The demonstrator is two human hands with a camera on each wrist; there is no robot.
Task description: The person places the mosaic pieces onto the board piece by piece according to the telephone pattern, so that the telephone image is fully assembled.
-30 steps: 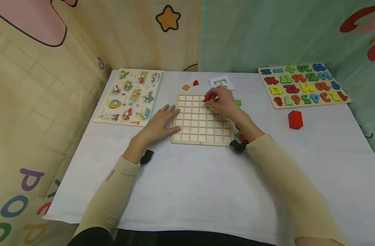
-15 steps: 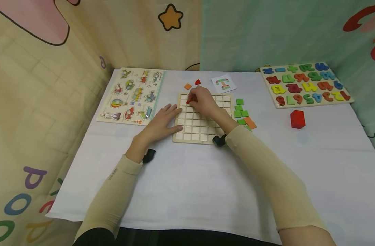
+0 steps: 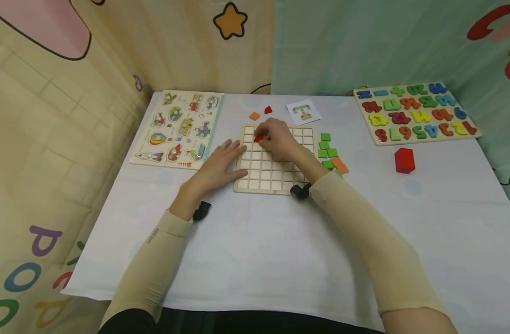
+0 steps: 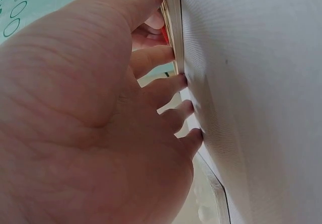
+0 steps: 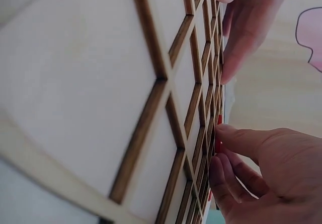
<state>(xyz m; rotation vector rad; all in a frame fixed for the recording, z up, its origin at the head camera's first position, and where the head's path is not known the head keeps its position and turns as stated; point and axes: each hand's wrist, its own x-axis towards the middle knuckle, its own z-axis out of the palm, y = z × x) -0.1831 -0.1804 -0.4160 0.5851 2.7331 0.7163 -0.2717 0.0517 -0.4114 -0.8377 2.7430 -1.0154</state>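
Note:
A wooden grid board (image 3: 255,176) lies in the middle of the table in the head view. My left hand (image 3: 221,162) rests at its left edge with fingers spread, thumb on the frame; in the left wrist view the fingertips (image 4: 178,80) touch the board's side. Over the upper left squares, my right hand (image 3: 277,139) pinches a small red tile (image 3: 258,138) between thumb and fingers. Seen from the right wrist, the red tile (image 5: 218,139) stands at the grid's surface; its exact shape is partly hidden by the fingers.
Behind the board lie an orange tile (image 3: 254,115), a red rounded tile (image 3: 268,110) and a pattern card (image 3: 303,112). Green tiles (image 3: 323,153) and an orange tile (image 3: 339,164) sit right of it. A vehicle puzzle (image 3: 179,130), a number puzzle (image 3: 415,113) and a red block (image 3: 404,160) stand farther out.
My right hand has moved left with the red tile, from the board's top middle to its upper left squares, then lowered slightly. The left hand has stayed put.

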